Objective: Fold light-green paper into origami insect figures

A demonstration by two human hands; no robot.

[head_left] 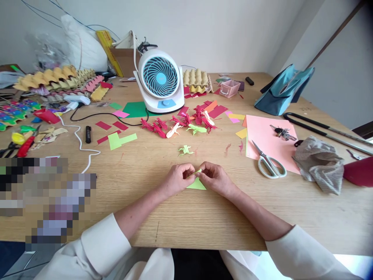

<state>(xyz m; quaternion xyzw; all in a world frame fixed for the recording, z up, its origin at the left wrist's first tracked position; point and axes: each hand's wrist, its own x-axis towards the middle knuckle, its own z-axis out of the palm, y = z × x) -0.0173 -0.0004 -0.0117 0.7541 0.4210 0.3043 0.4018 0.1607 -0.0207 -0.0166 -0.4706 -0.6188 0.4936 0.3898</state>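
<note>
A light green piece of paper is between my two hands, close above the table. My left hand pinches its upper part from the left side. From the right, the fingers of my right hand are pinched on the same part, nearly touching the left fingertips. The fingers hide the paper's top, while its lower portion shows flat below them. Just beyond my hands stands a small folded green paper figure. Farther back lies a cluster of red, cream and green folded paper figures.
A white and blue fan stands at the back. White-handled scissors lie on pink paper to the right, near keys. Green paper scraps, a black marker and a white cable are on the left.
</note>
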